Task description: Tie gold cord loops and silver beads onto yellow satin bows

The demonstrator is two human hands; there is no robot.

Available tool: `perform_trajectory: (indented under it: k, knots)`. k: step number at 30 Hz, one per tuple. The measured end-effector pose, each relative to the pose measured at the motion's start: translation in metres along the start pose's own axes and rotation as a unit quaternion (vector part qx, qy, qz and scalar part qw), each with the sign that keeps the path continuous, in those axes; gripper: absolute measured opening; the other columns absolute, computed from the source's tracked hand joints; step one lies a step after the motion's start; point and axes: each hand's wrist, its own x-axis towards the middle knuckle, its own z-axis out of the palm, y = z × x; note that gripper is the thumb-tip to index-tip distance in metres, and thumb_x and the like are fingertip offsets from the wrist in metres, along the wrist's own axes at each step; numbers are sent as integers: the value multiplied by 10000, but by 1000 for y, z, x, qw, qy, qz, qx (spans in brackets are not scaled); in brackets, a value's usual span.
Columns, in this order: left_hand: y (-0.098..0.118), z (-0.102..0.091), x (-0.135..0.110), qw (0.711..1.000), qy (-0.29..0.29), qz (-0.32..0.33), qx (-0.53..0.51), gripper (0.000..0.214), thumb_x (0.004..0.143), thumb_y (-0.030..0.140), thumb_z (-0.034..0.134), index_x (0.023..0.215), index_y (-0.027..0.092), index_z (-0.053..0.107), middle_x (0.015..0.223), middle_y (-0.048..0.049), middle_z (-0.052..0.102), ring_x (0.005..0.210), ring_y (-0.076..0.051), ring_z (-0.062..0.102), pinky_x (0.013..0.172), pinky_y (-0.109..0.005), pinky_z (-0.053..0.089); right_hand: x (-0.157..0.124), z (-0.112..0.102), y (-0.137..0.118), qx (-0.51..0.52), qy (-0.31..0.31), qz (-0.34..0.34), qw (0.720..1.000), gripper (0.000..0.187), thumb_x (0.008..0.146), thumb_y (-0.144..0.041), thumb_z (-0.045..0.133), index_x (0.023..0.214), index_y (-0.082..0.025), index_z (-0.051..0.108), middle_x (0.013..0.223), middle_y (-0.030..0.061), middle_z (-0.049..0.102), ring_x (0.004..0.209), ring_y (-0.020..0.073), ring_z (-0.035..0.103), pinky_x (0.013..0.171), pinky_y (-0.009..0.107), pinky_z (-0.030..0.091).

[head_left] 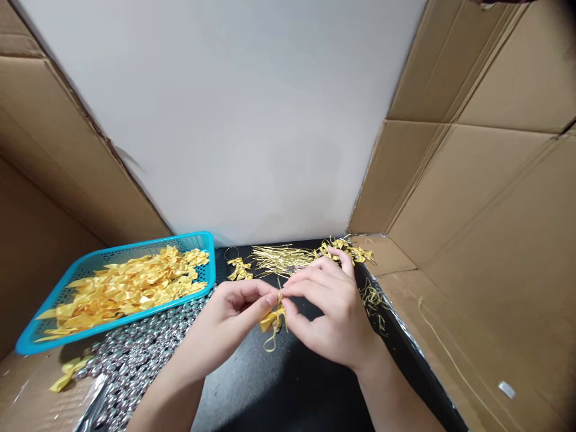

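Over the black work surface (pixel 252 384), a yellow ribbon bow (pixel 269 321) hangs below my fingertips, with a loop of thin gold cord (pixel 270 343) dangling under it. My left hand (pixel 234 318) pinches the top of the bow between thumb and forefinger. From the other side, my right hand (pixel 330 306) pinches at the same spot, its thumb and forefinger meeting the left fingertips and its other fingers raised. Just what lies between the fingertips is partly hidden. Behind the hands lies a bundle of cut gold cords (pixel 281 258).
A blue plastic basket (pixel 135 245) full of yellow bows stands at left. Silver bells or beads (pixel 139 342) are heaped before it. Finished-looking bows with cord (pixel 355 251) lie at back right, and cord scraps (pixel 373 300) on the right. Cardboard walls (pixel 499 198) flank both sides.
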Motion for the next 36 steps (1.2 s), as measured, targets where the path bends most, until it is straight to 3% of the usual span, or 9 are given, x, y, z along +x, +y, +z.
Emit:
perform_trajectory:
  k: [7,11,15,20,36]
  knots:
    - [-1,-3,-2,1000,6,9,29,175,779,322,701,767,157,756,626,-21,651,578,-131,507,532,-232,400,0,3,1,-13,15,-16,1000,116,771,-127,648,731,-236,646,753,-61,743,728,157,635,1078,481,241]
    - [-3,-2,-2,998,20,45,26,143,799,281,693,736,178,770,663,-25,649,627,-142,526,566,-243,417,-1,3,0,-17,17,-16,1000,121,780,-131,637,745,-247,647,763,-66,746,727,157,632,1064,478,254]
    - [-4,0,-3,999,35,40,14,144,810,268,691,706,186,748,701,-29,674,662,-148,553,598,-242,445,0,0,-4,-15,23,-3,1000,117,782,-135,627,726,-235,603,719,-68,722,717,157,625,1036,472,266]
    - [0,2,-3,998,52,43,16,170,800,272,685,664,180,730,685,-23,659,634,-138,542,568,-226,443,0,-2,-7,-21,-3,7,1000,119,811,-149,617,734,-238,595,708,-62,714,726,166,610,975,447,286]
    - [5,4,-5,995,51,49,74,202,826,262,629,690,166,743,667,-29,637,625,-141,535,565,-227,436,-6,16,-2,-70,-2,15,997,159,826,-131,571,688,-210,555,687,-36,670,724,153,591,995,420,301]
